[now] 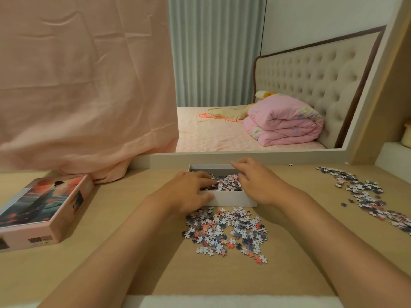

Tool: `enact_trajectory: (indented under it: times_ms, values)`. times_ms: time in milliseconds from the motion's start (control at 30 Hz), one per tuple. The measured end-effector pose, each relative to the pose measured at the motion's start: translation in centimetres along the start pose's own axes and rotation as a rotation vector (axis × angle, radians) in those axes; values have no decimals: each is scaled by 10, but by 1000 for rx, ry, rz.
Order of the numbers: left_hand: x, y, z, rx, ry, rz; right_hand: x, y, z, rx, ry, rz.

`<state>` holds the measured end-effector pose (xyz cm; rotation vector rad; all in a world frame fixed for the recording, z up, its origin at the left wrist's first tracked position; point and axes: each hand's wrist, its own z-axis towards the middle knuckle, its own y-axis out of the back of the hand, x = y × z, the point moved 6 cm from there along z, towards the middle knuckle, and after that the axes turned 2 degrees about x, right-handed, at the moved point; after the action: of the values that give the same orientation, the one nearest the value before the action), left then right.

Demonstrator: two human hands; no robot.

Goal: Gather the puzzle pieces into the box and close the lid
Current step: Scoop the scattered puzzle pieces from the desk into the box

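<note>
1. The box (226, 199) stands open at the far middle of the table (133, 218), straight ahead of the person, likely so that both hands reach it equally well.
2. The left hand (191, 190) lies over the box's near left corner. Its fingers are stretched out and loose on the heap inside, and its thumb is against the outer front wall. It grasps nothing visible, though the fingertips are blurred.
3. The right hand (255, 181) covers the box's right wall, fingers spread and relaxed toward the far rim, holding nothing that shows. Together the 2 hands seem to be dropping a scoop or levelling the heap.
4. The puzzle pieces lie in 3 places: the heap (226, 183) in the box, a near pile (226, 232) just in front of the front wall, and a far trail (364, 196) well apart on the right.
5. The lid (42, 207) rests picture side up on the left, well apart from the box, probably parked there until filling ends.
6. Much remains loose, and the near pile looks like the easiest next scoop.
</note>
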<state>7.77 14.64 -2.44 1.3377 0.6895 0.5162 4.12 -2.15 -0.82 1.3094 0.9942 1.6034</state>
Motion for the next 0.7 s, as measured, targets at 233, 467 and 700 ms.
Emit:
enact_trajectory:
  times_ms: [233, 467, 700]
  values:
    - [-2, 4, -9, -86, -80, 4, 23, -19, -15, 216, 130, -56]
    - [-3, 3, -9, -156, -90, 74, 10, -20, -16, 198, 89, -203]
    - [0, -12, -2, -118, -91, 145, 4, -14, -11, 169, 145, -195]
